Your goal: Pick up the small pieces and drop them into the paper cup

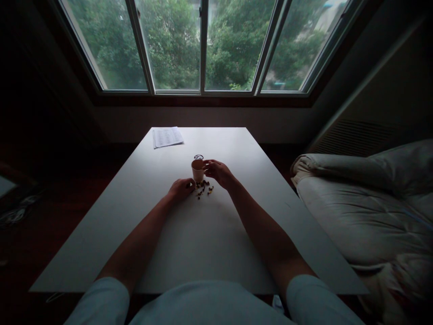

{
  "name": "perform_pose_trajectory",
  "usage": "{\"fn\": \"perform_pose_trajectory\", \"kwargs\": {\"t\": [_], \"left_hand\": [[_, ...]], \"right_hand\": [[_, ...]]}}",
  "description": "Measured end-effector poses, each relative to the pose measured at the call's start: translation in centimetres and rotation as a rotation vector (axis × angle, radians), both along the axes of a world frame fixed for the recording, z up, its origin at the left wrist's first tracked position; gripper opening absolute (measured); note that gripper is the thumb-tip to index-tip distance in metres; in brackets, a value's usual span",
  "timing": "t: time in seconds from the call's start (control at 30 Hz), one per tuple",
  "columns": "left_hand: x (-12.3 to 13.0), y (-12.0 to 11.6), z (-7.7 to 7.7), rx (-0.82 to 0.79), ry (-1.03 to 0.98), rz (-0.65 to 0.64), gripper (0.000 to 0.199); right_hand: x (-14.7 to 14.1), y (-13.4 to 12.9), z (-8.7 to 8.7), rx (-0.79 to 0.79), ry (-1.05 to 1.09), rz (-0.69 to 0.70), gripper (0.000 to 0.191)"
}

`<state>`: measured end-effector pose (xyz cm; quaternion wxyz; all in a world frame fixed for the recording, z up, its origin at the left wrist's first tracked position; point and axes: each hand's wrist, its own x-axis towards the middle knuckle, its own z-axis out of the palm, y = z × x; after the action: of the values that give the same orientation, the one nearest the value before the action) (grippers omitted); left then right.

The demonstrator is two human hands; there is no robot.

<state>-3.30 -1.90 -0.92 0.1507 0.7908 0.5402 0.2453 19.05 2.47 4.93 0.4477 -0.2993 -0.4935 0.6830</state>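
A paper cup (197, 171) stands upright on the white table (209, 239). Several small dark and yellowish pieces (199, 195) lie scattered just in front of it. My left hand (181, 187) rests at the left edge of the pieces, its fingers bent together; whether a piece is between the fingertips is too small to tell. At the cup's right rim is my right hand (218, 172), its fingers curved and somewhat apart, with nothing visible held in them. Behind the cup lies a small ring-shaped object (198, 157).
Printed papers (167, 137) lie at the table's far left corner. A padded sofa (352, 207) stands along the right side. Beyond the table is a window (203, 45). Cables (16, 214) lie on the floor at the left.
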Motion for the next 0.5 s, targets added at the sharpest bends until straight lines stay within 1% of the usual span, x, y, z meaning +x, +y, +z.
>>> {"fn": "perform_pose_trajectory", "kwargs": {"t": [0.2, 0.37, 0.5], "left_hand": [[0.2, -0.3, 0.2, -0.019, -0.042, -0.119, 0.020], [-0.1, -0.6, 1.0, -0.111, -0.024, -0.260, 0.022], [-0.1, -0.6, 1.4, -0.141, -0.003, -0.310, 0.021]], "right_hand": [[0.8, 1.1, -1.8, -0.005, -0.026, -0.055, 0.027], [1.5, 2.0, -4.0, -0.111, -0.061, -0.128, 0.023], [2.3, 2.8, -5.8, -0.150, -0.079, -0.186, 0.021]]}}
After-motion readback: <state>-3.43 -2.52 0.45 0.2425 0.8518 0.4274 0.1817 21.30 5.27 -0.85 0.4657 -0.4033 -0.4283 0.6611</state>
